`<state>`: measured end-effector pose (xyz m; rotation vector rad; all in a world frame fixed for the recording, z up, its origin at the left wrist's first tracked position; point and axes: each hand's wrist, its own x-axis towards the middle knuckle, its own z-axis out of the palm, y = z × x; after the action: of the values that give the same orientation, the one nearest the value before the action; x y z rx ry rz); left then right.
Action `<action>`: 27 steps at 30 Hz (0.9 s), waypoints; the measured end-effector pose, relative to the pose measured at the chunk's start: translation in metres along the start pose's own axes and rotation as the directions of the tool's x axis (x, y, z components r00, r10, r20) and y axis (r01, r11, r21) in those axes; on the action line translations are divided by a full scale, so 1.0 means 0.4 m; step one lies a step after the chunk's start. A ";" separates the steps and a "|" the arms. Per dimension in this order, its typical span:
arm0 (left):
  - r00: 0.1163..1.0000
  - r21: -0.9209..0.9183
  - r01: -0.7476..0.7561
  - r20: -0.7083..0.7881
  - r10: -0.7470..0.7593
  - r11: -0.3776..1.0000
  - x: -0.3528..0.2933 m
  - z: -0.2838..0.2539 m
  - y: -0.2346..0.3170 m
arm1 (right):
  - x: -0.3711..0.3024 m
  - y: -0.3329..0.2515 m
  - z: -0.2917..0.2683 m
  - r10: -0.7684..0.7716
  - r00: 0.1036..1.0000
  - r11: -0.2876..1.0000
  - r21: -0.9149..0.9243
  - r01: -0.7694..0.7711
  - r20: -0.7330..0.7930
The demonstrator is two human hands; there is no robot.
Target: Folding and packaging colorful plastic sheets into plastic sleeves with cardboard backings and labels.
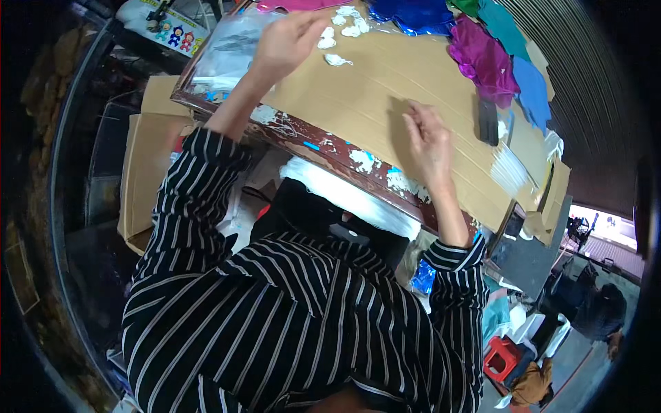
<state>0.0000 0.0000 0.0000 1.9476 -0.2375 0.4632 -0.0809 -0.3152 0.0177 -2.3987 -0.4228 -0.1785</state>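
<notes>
The small white cord bundle (336,60) lay just right of the left hand (292,43), long axis running sideways, well left of the loosely curled, seemingly empty right hand (430,141); whether the left hand gripped anything, I couldn't tell.

Free cardboard (372,79) left of black block (488,124)

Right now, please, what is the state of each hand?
Left hand: cannot tell whether open or closed; nothing visibly held.
Right hand: loosely open, nothing visibly held, over the cardboard.
</notes>
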 end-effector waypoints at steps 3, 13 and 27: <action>0.990 0.211 -0.111 0.114 0.088 0.971 -0.064 -0.047 -0.024 | 0.082 -0.098 0.084 -0.035 0.999 0.996 0.086 0.035 0.002; 0.970 0.352 -0.127 0.239 0.042 0.927 0.074 -0.059 -0.050 | 0.354 -0.079 0.326 -0.314 0.931 0.947 0.009 0.321 -0.183; 0.939 0.813 -0.343 0.288 0.187 0.470 0.333 -0.069 -0.231 | 0.409 -0.060 0.144 -0.213 0.977 0.969 0.123 0.215 -0.029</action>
<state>0.1487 0.0691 -0.0106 2.9826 -0.4948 0.7233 0.0648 -0.2188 0.0278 -2.2247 -0.6665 -0.2593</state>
